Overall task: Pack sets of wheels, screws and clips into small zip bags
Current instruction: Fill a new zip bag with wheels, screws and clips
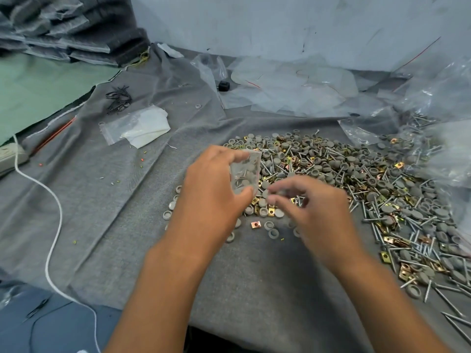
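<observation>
My left hand (211,189) holds a small clear zip bag (246,171) upright between thumb and fingers; grey wheels and a few screws show inside it. My right hand (311,207) hovers just right of the bag, blurred, fingertips pinched together near the bag's lower edge; what they pinch I cannot tell. Behind and to the right spreads a big pile of grey wheels (316,159), silver screws (382,225) and brass clips (270,211) on grey cloth (102,200).
Empty zip bags and a white sheet (137,127) lie at left-centre, black pins (118,99) behind them. Crumpled clear plastic bags (293,87) fill the back and right edge. A white cord (54,225) runs down the left. A single clip (254,224) lies near my hands.
</observation>
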A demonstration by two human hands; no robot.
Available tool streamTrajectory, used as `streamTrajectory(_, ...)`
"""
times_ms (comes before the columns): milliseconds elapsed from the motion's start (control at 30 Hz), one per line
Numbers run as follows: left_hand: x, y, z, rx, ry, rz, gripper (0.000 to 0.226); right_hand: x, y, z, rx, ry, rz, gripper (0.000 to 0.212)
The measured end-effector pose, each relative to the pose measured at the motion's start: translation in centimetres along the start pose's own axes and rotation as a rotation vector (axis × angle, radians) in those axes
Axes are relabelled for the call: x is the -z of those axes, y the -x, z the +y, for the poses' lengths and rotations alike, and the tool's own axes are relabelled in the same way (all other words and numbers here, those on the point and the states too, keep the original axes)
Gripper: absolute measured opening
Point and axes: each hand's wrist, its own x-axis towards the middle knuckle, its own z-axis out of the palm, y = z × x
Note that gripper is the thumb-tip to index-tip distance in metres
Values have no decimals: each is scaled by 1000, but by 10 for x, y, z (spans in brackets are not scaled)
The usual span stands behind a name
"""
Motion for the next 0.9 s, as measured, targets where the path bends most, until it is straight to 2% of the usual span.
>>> streamTrajectory(100, -3, 1, 3, -27, -1, -30, 54, 14, -7, -18, 121, -164, 172, 14)
streamTrajectory(267, -8, 0, 7, -71, -21, -97, 52, 4, -11, -29, 287, 1, 142, 18)
streamTrajectory(433, -9, -1, 8, -84, -35, -98, 49, -2, -11, -26, 260, 129, 95, 27)
streamTrajectory(633, -8, 0, 9, -105, -18, -109, 46, 3, -8, -28, 195, 141, 59, 37)
streamTrajectory(800, -13, 0, 10, -96, -5, -96, 47, 7, -8, -33, 94, 53, 107, 35)
streamTrajectory(900, -13, 1, 10, -82, -3, -105, 51, 9, -8, -33, 80, 104, 139, 34)
